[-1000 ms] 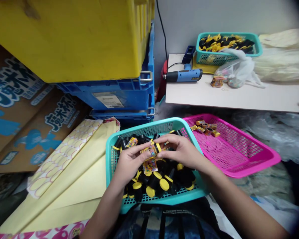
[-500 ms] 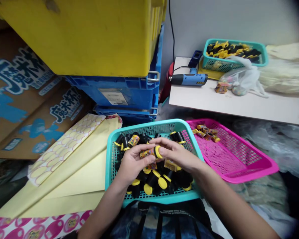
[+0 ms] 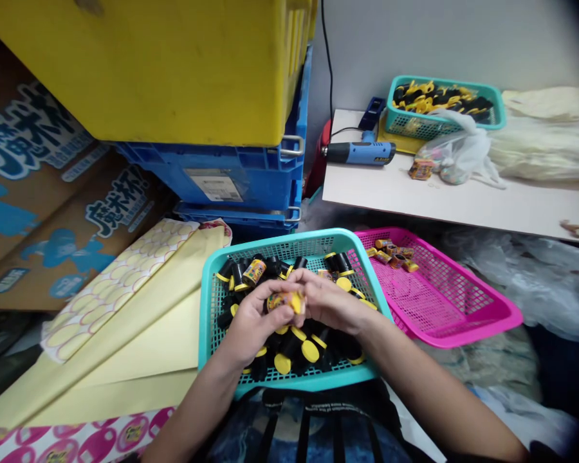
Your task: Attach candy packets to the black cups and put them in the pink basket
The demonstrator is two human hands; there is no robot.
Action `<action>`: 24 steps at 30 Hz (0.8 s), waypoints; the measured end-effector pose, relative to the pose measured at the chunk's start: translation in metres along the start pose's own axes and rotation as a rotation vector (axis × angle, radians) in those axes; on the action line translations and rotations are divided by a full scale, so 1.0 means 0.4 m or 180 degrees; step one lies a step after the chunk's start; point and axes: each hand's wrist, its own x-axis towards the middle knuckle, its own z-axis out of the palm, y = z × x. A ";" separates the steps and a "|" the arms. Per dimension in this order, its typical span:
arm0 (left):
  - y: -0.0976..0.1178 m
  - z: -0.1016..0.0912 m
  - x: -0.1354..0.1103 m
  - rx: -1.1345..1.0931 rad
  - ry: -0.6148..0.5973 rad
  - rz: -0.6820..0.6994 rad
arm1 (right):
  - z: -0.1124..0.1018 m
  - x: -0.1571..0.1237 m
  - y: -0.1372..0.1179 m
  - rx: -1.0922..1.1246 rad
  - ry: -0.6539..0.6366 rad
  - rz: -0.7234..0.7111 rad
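Between my two hands is a small canister (image 3: pixel 280 301) with a colourful printed wrapper and a yellow end. My left hand (image 3: pixel 251 321) grips its left side, thumb laid along the front. The fingers of my right hand (image 3: pixel 329 301) are closed at its yellow end and hide part of it. Both hands are over a turquoise basket (image 3: pixel 207 334), which holds many black canisters with yellow caps (image 3: pixel 310 351). A canister with a printed wrapper (image 3: pixel 254 272) lies among them, to the upper left of my hands.
A pink basket (image 3: pixel 463 312) with several wrapped canisters (image 3: pixel 390 253) adjoins on the right. Behind, a white table (image 3: pixel 357 186) bears a blue heat gun (image 3: pixel 361 153), another turquoise basket (image 3: pixel 496 116) and a plastic bag (image 3: pixel 473 151). Stacked crates (image 3: pixel 207 173) and cartons (image 3: pixel 53 212) stand left.
My right hand has closed more over the canister's yellow end, and the canister has turned slightly in my fingers. The whole view has shifted a little.
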 end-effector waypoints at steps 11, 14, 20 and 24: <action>0.062 -0.078 -0.042 0.1517 0.0292 0.0179 | -0.046 -0.066 -0.106 -0.4625 0.1625 0.0170; 0.092 -0.130 -0.057 0.3280 0.0321 0.0366 | -0.056 -0.077 -0.076 -0.5594 0.1153 0.0776; 0.079 -0.107 -0.055 0.3882 0.0338 0.0941 | -0.071 -0.084 -0.057 -0.5533 0.1063 -0.0249; 0.044 -0.010 -0.034 0.1963 0.0446 0.0379 | -0.030 -0.102 -0.063 -0.5410 0.1262 -0.2566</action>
